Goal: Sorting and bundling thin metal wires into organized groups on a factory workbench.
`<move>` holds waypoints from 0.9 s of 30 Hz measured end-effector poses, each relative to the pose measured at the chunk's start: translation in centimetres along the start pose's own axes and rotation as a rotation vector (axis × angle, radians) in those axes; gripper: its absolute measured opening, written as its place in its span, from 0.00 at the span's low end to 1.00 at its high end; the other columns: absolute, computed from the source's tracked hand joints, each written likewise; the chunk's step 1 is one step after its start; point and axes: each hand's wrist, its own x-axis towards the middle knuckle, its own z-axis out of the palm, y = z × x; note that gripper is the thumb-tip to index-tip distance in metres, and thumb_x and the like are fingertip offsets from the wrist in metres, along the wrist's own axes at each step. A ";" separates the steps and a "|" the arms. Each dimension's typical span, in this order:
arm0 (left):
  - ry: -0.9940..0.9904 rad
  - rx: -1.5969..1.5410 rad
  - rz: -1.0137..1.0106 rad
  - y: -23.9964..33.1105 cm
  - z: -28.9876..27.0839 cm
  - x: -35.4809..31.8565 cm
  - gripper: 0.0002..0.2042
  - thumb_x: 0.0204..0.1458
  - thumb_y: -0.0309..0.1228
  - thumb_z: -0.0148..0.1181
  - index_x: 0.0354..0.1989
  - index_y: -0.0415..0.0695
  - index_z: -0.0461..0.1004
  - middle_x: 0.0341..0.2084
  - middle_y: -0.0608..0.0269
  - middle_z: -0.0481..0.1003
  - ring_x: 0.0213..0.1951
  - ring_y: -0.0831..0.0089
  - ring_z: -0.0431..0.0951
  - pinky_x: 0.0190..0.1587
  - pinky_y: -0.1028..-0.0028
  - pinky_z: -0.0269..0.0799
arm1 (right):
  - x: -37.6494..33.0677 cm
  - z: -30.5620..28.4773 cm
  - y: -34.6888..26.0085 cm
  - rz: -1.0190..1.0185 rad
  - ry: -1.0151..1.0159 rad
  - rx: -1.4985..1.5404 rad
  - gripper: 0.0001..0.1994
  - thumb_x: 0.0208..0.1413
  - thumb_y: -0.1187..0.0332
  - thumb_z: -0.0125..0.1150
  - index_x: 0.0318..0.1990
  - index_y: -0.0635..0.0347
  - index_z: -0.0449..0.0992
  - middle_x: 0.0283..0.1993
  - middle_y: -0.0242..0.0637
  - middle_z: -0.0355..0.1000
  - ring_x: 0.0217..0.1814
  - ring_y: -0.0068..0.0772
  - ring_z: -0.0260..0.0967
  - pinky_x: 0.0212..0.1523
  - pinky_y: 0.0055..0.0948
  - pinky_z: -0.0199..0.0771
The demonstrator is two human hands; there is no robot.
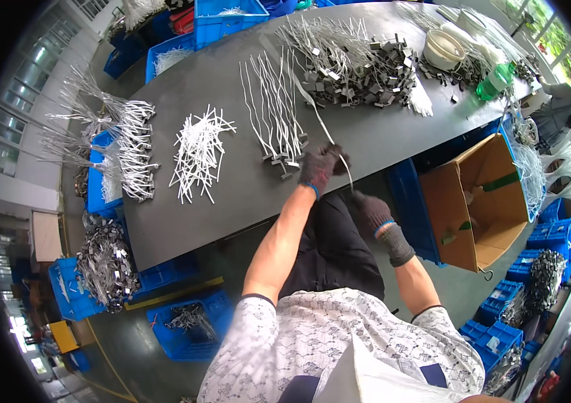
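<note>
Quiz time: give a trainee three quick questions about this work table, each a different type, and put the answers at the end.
1. True or false: the left hand and right hand are both bare.
2. Which lies directly left of the spread-out wires?
A) a cardboard box
B) a loose pile of short white pieces
C) a white bucket
3. Fill in: the bottle near the right side of the table is ____.

Key: 1. False, both are gloved. 2. B. 3. Green.

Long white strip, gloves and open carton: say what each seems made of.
Long white strip: likely smooth plastic, or coated wire; it bends in a slender curve.
Gloves: probably knitted fabric, matte and close-fitting.
Open carton: apparently cardboard, matte brown, with flat panels.
</note>
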 end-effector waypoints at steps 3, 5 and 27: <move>-0.144 -0.080 -0.096 -1.4 0.2 -1.2 0.12 0.63 0.36 0.62 0.38 0.37 0.78 0.33 0.58 0.82 0.33 0.69 0.83 0.40 0.68 0.82 | 0.4 -1.4 -3.0 -0.022 0.230 0.416 0.20 0.63 0.53 0.55 0.50 0.62 0.75 0.32 0.49 0.77 0.31 0.47 0.78 0.32 0.44 0.76; -0.181 0.113 0.148 -1.0 -0.8 -1.7 0.12 0.62 0.34 0.63 0.40 0.35 0.79 0.34 0.58 0.82 0.35 0.71 0.83 0.43 0.70 0.82 | 0.4 -1.0 -3.5 0.000 0.302 0.737 0.22 0.65 0.51 0.53 0.52 0.62 0.75 0.29 0.46 0.76 0.26 0.40 0.77 0.27 0.39 0.75; 0.027 0.440 -0.022 0.5 -8.8 1.2 0.16 0.63 0.39 0.60 0.37 0.34 0.81 0.28 0.62 0.81 0.31 0.76 0.79 0.36 0.72 0.75 | 15.6 -0.6 -0.1 0.307 0.327 0.939 0.26 0.65 0.55 0.56 0.65 0.60 0.65 0.41 0.47 0.78 0.24 0.31 0.76 0.21 0.31 0.74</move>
